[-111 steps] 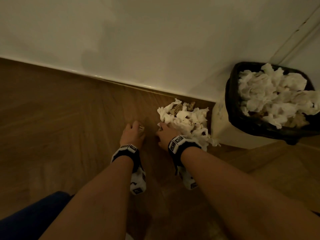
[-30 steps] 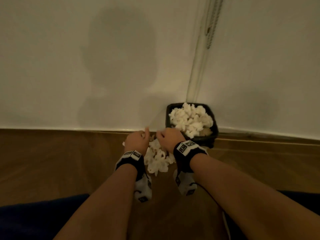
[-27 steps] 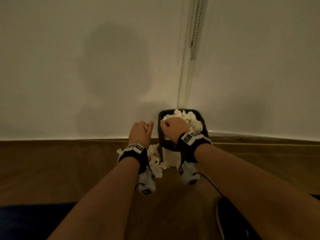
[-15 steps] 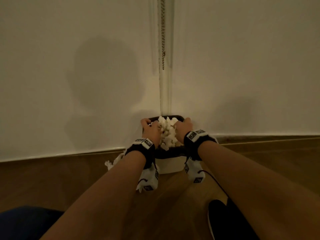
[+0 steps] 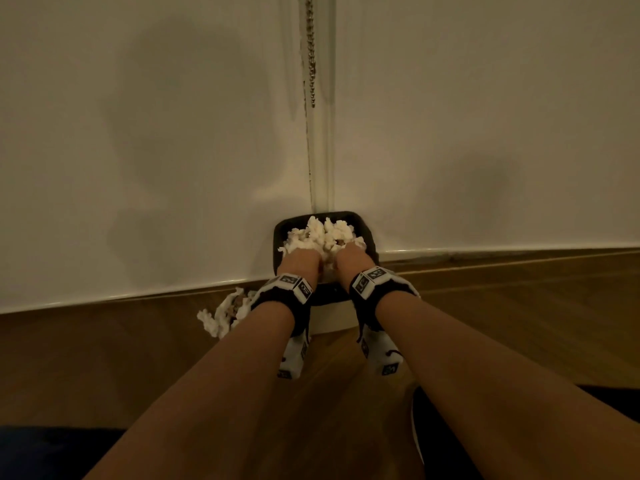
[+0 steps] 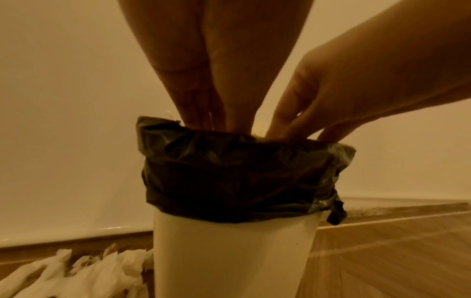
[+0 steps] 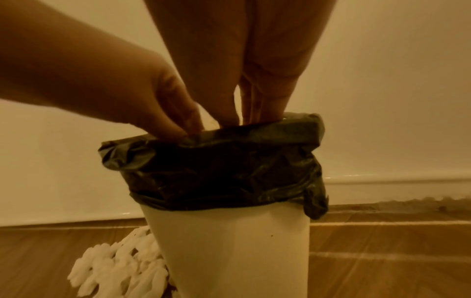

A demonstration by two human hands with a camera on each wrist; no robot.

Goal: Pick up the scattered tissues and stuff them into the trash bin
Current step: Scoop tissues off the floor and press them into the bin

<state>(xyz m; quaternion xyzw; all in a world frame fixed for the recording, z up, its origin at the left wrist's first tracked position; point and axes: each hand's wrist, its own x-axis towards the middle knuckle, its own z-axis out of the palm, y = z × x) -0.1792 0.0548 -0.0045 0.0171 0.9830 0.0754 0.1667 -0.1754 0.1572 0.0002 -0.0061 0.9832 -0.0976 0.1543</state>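
Leftover tissues (image 5: 221, 315) were lying on the floor (image 5: 104, 358) left of center. My left hand (image 5: 300, 263) and right hand (image 5: 350, 259) were both in the trash bin (image 5: 367, 237) mid-frame, straight fingers pushing down on the tissue pile (image 5: 322, 233), not gripping anything.

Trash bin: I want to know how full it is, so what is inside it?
The trash bin holds crumpled white tissues heaped above its black liner. Both hands' fingers reach down inside. What lies under the heap is hidden.
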